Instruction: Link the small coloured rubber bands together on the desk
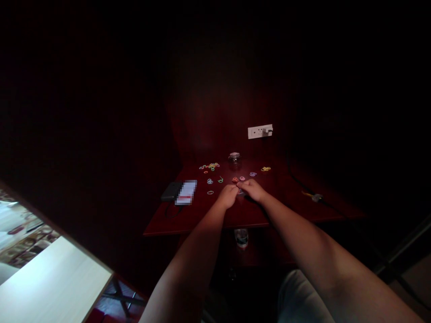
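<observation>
My left hand (229, 195) and my right hand (253, 189) meet over the dark red table (242, 217), fingers closed at the tips on something small I cannot make out. Just beyond them lie an orange-red bunch of rings (235, 179) and a pink one (242, 178). Purple rings (252, 174) and yellow rings (266, 169) rest farther right. To the left are light blue rings (210, 181), green ones (220, 180) and a single pale ring (210, 192). A mixed-colour pile (212, 166) sits at the back left.
A clear jar (235, 159) stands at the back. A phone with a lit screen (186, 192) and a black case (171, 191) lie at the left. A wall socket (260, 131) holds a plug; a cable (332, 207) crosses the right side. Below is a labelled container (241, 238).
</observation>
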A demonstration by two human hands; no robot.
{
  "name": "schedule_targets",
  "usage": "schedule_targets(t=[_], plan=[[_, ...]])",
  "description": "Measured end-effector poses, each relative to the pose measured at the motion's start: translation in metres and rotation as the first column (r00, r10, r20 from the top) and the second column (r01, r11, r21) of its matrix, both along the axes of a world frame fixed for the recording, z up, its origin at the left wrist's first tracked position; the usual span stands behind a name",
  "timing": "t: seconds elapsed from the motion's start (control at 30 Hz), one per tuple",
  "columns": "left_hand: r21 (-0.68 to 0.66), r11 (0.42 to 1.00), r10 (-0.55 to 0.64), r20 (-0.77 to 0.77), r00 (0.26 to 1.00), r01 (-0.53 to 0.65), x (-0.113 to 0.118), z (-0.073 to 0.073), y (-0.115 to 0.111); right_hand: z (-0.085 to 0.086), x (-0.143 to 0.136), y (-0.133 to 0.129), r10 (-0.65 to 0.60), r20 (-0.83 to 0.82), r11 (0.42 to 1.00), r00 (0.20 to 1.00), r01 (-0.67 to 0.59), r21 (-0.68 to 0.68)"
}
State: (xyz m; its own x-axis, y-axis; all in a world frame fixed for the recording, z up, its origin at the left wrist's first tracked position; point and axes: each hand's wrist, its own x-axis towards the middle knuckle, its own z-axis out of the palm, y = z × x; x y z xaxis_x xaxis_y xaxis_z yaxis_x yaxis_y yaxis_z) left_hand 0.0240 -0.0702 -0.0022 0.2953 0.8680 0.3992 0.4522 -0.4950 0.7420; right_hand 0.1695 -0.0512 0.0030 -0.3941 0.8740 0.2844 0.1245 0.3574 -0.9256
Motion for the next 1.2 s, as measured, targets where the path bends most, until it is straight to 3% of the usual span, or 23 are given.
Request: schedule_targets(t=[0.37, 0.6, 0.83, 1.2], plan=[[-0.024, 0.999, 0.035, -0.046, 0.998, -0.037, 0.002, 0.008, -0.001, -0.008, -0.003, 0.015, -0.028, -0.006, 0.998, 1.000, 0.028, -0.052], [-0.225, 0.973, 0.072, 0.134, 0.988, -0.040, 0.003, 0.006, 0.006, -0.005, -0.006, 0.015, -0.035, -0.054, 0.994, 0.998, 0.029, -0.104], [-0.363, 0.932, 0.104, 0.221, 0.970, -0.017, 0.003, 0.012, 0.009, 0.012, -0.002, 0.002, 0.010, -0.083, 0.985, 0.996, -0.024, -0.172], [-0.527, 0.844, 0.090, 0.331, 0.939, 0.105, 0.008, 0.024, 0.014, 0.011, 0.000, 0.020, 0.111, -0.173, 0.896, 0.979, -0.174, -0.408]])
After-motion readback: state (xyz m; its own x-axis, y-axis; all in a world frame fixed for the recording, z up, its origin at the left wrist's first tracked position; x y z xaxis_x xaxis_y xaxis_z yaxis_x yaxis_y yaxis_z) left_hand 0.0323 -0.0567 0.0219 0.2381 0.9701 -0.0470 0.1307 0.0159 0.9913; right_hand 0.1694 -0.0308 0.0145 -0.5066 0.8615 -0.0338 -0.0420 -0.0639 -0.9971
